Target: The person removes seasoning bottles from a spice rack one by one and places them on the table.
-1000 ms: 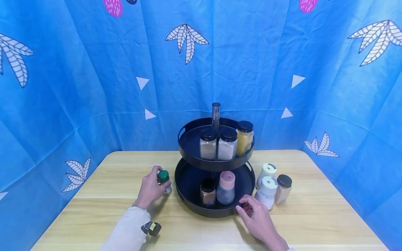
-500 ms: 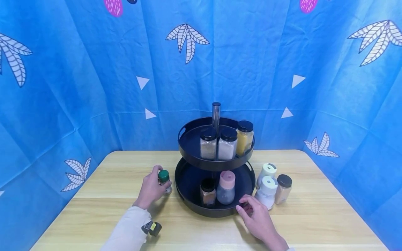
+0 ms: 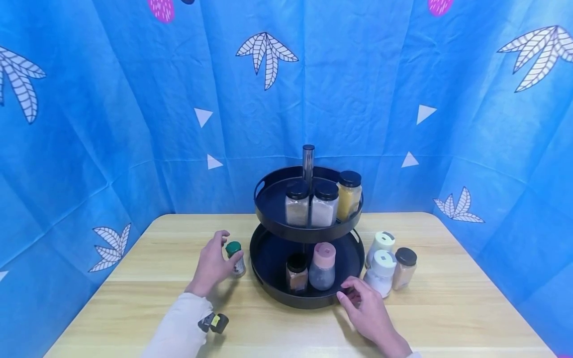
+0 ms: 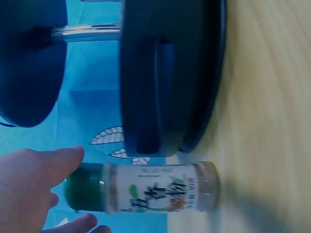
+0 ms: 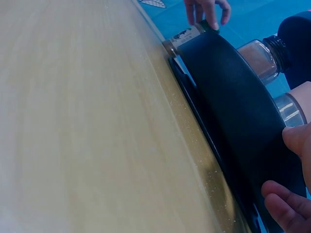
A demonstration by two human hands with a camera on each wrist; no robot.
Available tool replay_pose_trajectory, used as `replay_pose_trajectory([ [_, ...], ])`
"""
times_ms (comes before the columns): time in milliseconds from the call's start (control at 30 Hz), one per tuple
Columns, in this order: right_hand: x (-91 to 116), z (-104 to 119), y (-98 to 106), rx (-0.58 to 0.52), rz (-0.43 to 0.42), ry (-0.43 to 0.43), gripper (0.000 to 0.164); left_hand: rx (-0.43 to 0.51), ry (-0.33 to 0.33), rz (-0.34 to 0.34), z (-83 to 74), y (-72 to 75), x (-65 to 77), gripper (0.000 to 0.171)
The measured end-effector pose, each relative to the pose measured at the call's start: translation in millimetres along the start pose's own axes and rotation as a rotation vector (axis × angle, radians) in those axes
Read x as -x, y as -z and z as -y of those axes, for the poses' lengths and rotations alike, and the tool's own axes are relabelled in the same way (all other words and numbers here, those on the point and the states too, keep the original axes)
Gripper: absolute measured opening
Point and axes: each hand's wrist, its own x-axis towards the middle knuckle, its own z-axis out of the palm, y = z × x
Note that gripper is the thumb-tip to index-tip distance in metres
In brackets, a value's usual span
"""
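Note:
My left hand (image 3: 214, 263) is around a small spice jar (image 3: 238, 267) standing upright on the table. Its fingers are spread; in the left wrist view, the thumb (image 4: 68, 160) lies by the green cap (image 4: 87, 187), with other fingertips apart from it below. The jar has a clear body and a printed white label. With my right hand (image 3: 369, 313), I hold the front right rim of the lower black tray (image 3: 279, 297). In the right wrist view, its thumb (image 5: 296, 138) is at the rim, and curled fingers (image 5: 282, 199) touch the outer wall.
The lower tray bears a black-capped brown jar (image 3: 296, 278) and a pink-capped shaker (image 3: 323, 268). On the upper tray (image 3: 268, 219) are three black-lidded jars (image 3: 324, 206). Two white-capped shakers (image 3: 380, 273) and a dark-lidded jar (image 3: 405, 268) stand right of the rack. A blue curtain (image 3: 156, 124) surrounds the table.
My left hand's fingers have spread from the green-capped spice jar, and the hand has shifted slightly left. The jar stands where it was. My right hand stays at the tray rim.

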Motion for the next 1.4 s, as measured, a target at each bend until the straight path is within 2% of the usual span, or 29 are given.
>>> replay_pose_trajectory([
  [133, -1, -1, 0, 0.003, -0.003, 0.005, 0.022, 0.000, -0.065, -0.069, -8.4, 3.9, -1.9, 0.058],
  [267, -2, -1, -1, 0.012, -0.005, 0.011, 0.022, 0.017, -0.147, -0.145, -26.7, 5.9, -0.2, 0.058],
  [400, -2, 0, -1, 0.013, -0.002, 0.011, 0.021, 0.036, -0.204, -0.163, -49.1, 1.7, 5.1, 0.057],
  [533, -3, 0, -1, 0.010, 0.000, 0.010, 0.021, 0.048, -0.223, -0.134, -64.7, -9.1, 12.7, 0.060],
  [700, -2, -1, -1, 0.007, -0.005, 0.018, 0.021, 0.093, -0.239, -0.056, -76.7, -25.2, 22.1, 0.064],
  [867, -2, -2, -1, 0.008, -0.008, 0.013, 0.021, 0.127, -0.276, 0.040, -84.5, -41.8, 27.5, 0.072],
  [1067, -2, 0, 0, 0.008, -0.006, 0.010, 0.020, 0.123, -0.278, 0.128, -89.6, -58.7, 32.3, 0.077],
  [1167, -2, 0, -1, 0.011, -0.007, 0.016, 0.021, 0.135, -0.304, 0.131, -90.4, -65.0, 33.9, 0.074],
  [1400, -1, -1, -1, 0.012, -0.008, 0.020, 0.022, 0.148, -0.385, 0.077, -89.7, -73.8, 35.7, 0.059],
])
